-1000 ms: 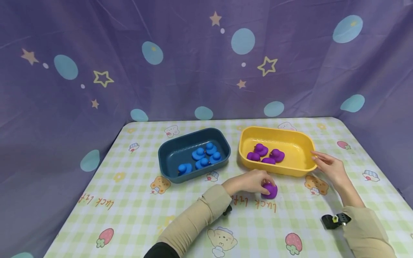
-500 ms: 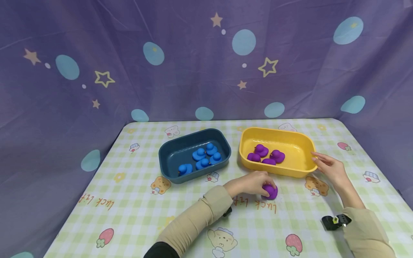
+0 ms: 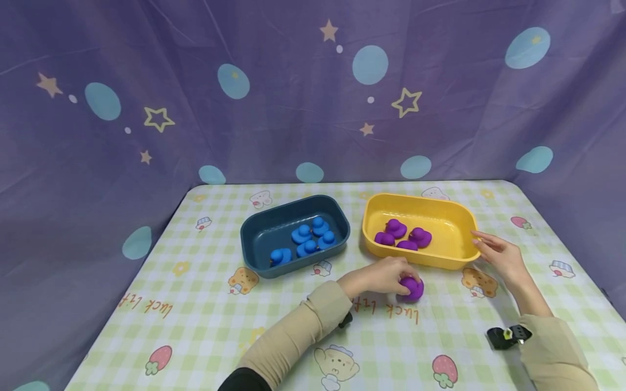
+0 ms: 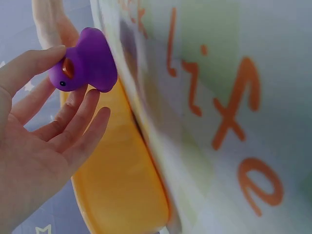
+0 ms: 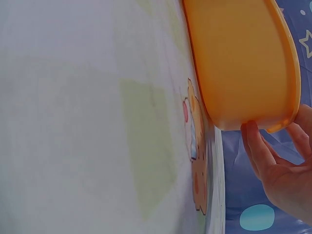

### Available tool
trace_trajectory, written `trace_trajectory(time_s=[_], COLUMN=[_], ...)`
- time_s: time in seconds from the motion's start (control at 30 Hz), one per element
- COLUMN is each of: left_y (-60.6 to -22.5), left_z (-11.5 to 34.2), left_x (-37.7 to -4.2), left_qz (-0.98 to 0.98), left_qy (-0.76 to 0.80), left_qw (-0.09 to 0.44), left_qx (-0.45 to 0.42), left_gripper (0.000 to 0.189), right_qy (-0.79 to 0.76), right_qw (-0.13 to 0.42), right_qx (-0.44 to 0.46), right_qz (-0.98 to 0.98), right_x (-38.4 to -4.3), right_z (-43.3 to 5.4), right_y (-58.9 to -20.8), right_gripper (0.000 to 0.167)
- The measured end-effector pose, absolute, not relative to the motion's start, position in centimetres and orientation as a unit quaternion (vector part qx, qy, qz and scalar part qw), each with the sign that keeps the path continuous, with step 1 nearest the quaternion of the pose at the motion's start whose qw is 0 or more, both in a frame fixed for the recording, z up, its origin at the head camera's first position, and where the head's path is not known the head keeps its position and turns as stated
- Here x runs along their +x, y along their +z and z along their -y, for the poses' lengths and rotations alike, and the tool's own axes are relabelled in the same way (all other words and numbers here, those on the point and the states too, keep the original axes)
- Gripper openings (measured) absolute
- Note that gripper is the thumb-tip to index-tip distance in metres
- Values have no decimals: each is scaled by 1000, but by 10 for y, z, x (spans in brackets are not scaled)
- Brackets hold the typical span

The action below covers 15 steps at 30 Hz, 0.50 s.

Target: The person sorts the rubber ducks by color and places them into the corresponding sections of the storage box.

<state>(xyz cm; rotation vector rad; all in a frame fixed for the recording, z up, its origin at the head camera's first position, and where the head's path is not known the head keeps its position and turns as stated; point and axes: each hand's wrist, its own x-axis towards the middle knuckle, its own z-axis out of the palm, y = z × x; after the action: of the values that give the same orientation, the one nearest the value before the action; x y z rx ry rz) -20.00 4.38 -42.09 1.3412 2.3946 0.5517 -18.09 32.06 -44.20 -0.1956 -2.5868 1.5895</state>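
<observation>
A purple toy duck [image 3: 412,289] is at my left hand [image 3: 383,276], just in front of the yellow basin [image 3: 424,258]. The left wrist view shows my thumb and fingers pinching the duck [image 4: 92,61] by its head, beside the orange beak; it is tilted there. My right hand [image 3: 504,258] is at the basin's right end, fairly straight fingertips touching the rim and end wall. In the right wrist view, fingers [image 5: 261,148] rest against the outer wall of the basin [image 5: 243,63]. Several purple ducks [image 3: 419,236] sit in the basin's left half.
To the left stands a dark blue basin [image 3: 259,233] with several blue toy ducks [image 3: 307,248] inside. Both basins stand on a checked, patterned tablecloth [image 3: 205,326]. Behind the table hangs a purple curtain [image 3: 283,130] with stars.
The pinched purple duck has shifted slightly to the right and turned a little in my left hand. My right hand stays against the yellow basin. The ducks in both basins keep their places.
</observation>
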Motion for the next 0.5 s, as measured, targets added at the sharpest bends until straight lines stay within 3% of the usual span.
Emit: trace_trajectory(time_s=[0.5], left_y=[-401], left_z=[-45], left_x=[-199], left_qz=[-833], left_qy=[239], left_qw=[159], left_qx=[474], left_gripper=[27], right_qy=[522], right_qw=[51], right_qx=[-67], right_qz=[849], right_x=[-180], right_z=[-320], right_y=[-442], right_gripper=[58])
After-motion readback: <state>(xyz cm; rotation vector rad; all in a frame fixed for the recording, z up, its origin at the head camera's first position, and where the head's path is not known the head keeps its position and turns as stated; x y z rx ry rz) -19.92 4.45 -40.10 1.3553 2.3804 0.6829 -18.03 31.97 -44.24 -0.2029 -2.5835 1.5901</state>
